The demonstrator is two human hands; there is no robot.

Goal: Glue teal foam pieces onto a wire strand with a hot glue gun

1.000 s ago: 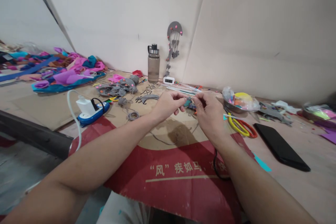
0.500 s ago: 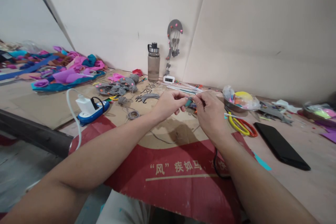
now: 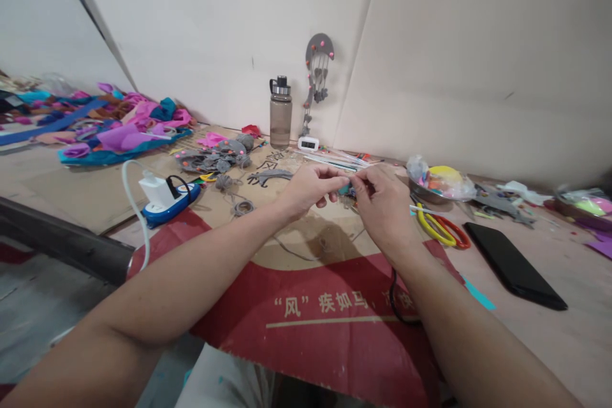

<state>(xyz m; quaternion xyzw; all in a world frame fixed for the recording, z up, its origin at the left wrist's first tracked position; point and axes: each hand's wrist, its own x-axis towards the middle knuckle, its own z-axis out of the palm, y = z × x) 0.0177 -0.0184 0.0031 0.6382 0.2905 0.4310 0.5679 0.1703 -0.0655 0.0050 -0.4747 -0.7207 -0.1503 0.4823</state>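
Note:
My left hand (image 3: 318,188) and my right hand (image 3: 385,201) meet above the cardboard, thumbs and forefingers pinched together. A small grey piece (image 3: 352,182) is between their fingertips; the fingers cover most of it, and its kind cannot be made out. A teal patch (image 3: 343,189) shows just under the left fingertips. Below the hands, a thin grey strand (image 3: 294,252) lies on the cardboard. To the left of my left hand are a small coil of grey cord (image 3: 243,208) and a curved grey felt piece (image 3: 271,176).
Red-and-brown cardboard (image 3: 335,344) covers the table's front. Yellow-and-red-handled scissors (image 3: 442,227), a black phone (image 3: 515,266) and a bowl (image 3: 433,194) are at right. A water bottle (image 3: 280,116) stands behind; a blue power strip (image 3: 172,204) and a cloth pile (image 3: 129,127) lie left.
Both hands stay together in nearly the same place. The fingertips have shifted slightly around the small grey piece, and the whole view has moved a little.

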